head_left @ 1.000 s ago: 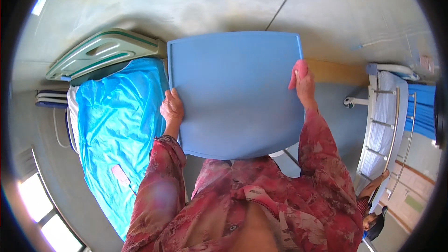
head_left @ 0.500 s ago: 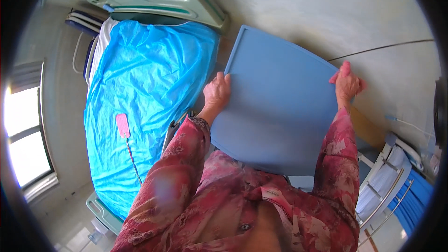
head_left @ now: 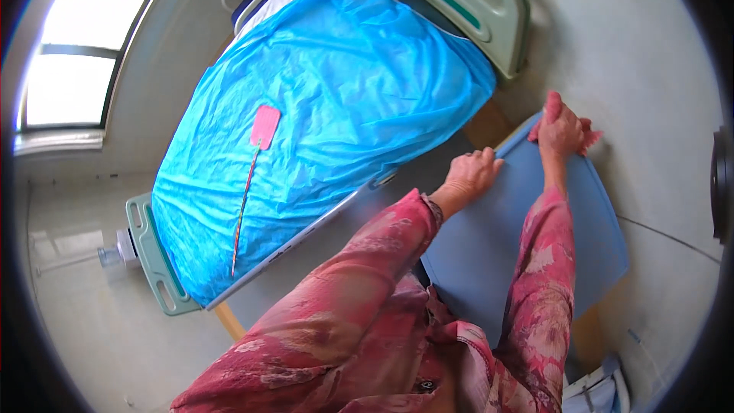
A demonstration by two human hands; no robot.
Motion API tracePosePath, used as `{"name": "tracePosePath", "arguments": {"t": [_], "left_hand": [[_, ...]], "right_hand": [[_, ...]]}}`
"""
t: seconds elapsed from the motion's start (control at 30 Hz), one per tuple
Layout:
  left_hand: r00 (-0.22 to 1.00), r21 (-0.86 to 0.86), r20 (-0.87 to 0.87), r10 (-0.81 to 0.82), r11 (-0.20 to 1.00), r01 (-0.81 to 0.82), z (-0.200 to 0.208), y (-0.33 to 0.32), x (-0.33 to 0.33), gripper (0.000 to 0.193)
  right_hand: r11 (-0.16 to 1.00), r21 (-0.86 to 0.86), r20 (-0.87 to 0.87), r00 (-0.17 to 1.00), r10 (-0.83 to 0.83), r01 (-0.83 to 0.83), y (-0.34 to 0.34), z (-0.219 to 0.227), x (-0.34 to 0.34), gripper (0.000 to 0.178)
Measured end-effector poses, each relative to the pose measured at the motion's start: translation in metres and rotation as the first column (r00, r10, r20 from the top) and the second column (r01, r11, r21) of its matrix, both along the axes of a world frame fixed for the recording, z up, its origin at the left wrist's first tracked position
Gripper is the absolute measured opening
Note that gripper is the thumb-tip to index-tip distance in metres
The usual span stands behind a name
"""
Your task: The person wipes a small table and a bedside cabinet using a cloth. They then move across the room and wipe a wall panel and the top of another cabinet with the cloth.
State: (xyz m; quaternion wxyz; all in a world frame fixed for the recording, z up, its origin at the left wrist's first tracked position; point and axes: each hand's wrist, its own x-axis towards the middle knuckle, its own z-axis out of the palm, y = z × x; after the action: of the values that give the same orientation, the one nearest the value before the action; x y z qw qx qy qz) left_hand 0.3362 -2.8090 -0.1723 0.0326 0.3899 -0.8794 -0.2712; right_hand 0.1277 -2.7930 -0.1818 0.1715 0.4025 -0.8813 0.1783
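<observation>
A: Where is the blue board point(head_left: 527, 252), and which way does it run?

B: It is held in front of the person, beside the bed point(head_left: 329, 115) on its right. It is a flat, pale blue panel with rounded corners. Its long axis runs from the lower middle of the view up toward the upper right, and its far end lies near the wall-side floor point(head_left: 657, 69).

A: How do the hands sit on it?

B: The left hand point(head_left: 470, 176) rests on the board's left edge near the far end, fingers curled over the rim and pressed together on it. The right hand point(head_left: 562, 126) is clamped on the far top corner, fingers wrapped round the edge. Both forearms, in red floral sleeves point(head_left: 535, 283), reach up from the lower edge; the right one lies along the board's face.

A: Anything with a label or sign?

B: No readable ones. On the bed's bright blue plastic cover point(head_left: 306, 145) lies a small pink rectangular tag point(head_left: 265, 126) on a long thin stick that points toward the foot of the bed. The bed has pale green end boards: one at the upper right point(head_left: 474, 0), one at the lower left point(head_left: 153, 260). A bright window point(head_left: 76, 46) is at the upper left.
</observation>
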Motion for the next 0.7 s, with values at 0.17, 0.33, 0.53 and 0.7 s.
{"name": "tracePosePath", "arguments": {"t": [0.17,0.33,0.53,0.7], "left_hand": [[1.000,0.009,-0.029,-0.007,1.000,0.008,-0.006,0.001,0.001,0.032],[0.987,0.025,-0.142,0.075,0.997,-0.073,-0.027,0.005,0.006,0.032],[0.966,-0.021,-0.192,-0.171,0.985,0.170,-0.026,-0.002,0.027,0.039],[0.997,0.397,-0.068,-0.025,0.917,0.050,-0.026,-0.003,0.081,0.051]], "right_hand": [[0.985,0.061,-0.094,0.981,0.168,-0.162,0.010,-0.015,0.000,0.030],[0.965,0.001,-0.095,0.961,0.261,-0.262,0.026,-0.048,0.027,0.040],[0.932,0.014,-0.033,0.931,0.363,-0.363,0.042,-0.033,0.084,0.035],[0.923,-0.021,-0.018,0.923,0.383,-0.384,0.032,-0.006,0.142,0.013]]}}
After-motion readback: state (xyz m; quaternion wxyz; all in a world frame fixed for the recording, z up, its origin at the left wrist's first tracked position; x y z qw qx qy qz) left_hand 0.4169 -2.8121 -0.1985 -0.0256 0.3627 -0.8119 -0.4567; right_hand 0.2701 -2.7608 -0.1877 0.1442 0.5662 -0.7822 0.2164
